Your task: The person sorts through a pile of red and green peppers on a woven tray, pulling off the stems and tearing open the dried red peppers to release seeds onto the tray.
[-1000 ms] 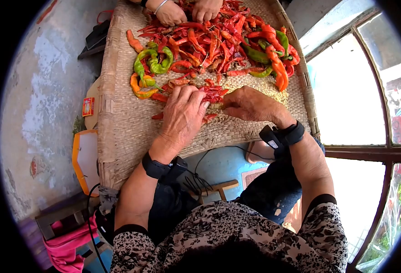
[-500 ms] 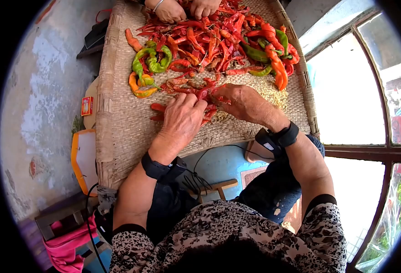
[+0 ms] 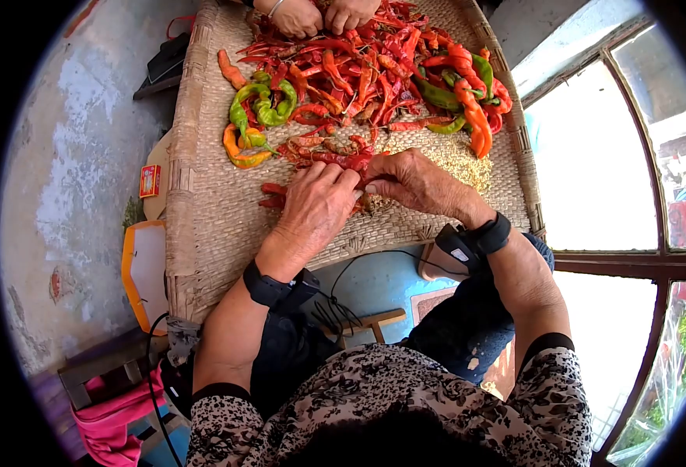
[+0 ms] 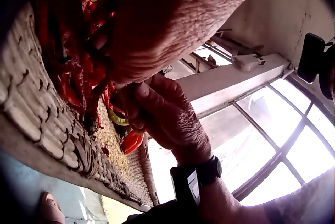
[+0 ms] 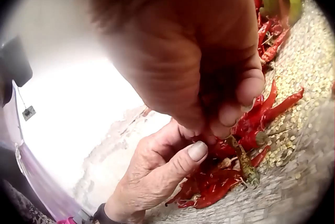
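Observation:
On a woven tray point(image 3: 218, 233), a red pepper point(image 3: 350, 162) lies between the two hands in the head view. My left hand point(image 3: 312, 206) pinches its left part, fingers curled. From the right, my right hand point(image 3: 421, 183) grips the other end with thumb and curled fingers. In the right wrist view the fingertips of both hands meet over red peppers point(image 5: 214, 187), my left thumb point(image 5: 198, 151) nearly touching the right fingers. What lies inside the right fingers is hidden. Pale seeds point(image 3: 467, 167) are spread beside the right hand.
A heap of red peppers point(image 3: 343, 70) covers the tray's far part, with another person's hands point(image 3: 296, 17) at its back edge. Green peppers point(image 3: 277, 105) lie left of it, twisted red and green ones point(image 3: 475, 101) right. A small red box point(image 3: 150, 180) stands outside the tray's left rim.
The right hand moved in over the peppers, then back slightly, its thumb now against the left fingertips. The left hand shifted a little right, and a red pepper now lies between the hands.

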Motion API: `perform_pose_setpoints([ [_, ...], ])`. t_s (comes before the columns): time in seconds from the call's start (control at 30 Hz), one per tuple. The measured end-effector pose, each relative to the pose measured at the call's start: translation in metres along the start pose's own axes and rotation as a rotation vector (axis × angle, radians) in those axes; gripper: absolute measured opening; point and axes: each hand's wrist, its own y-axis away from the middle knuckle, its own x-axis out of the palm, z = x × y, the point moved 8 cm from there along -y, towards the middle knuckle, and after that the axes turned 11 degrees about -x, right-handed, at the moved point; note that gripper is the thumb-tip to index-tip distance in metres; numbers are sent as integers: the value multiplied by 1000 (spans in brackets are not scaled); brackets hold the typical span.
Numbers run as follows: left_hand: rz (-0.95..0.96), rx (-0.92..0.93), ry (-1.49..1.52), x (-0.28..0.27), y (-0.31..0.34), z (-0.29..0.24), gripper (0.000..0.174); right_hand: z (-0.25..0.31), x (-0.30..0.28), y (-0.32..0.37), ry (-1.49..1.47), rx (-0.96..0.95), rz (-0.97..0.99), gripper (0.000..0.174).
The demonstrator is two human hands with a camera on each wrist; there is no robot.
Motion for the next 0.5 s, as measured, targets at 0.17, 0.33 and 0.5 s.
perform_pose_setpoints([
  [0.17,23,-7,-22,2,3,2,25,-2,-9,9,-197,56,188,18],
  [0.33,52,-5,-59,5,3,2,22,-6,-45,19,-99,259,211,17],
  [0.5,46,-12,-47,8,3,3,19,-10,-91,16,-176,177,-453,43],
])
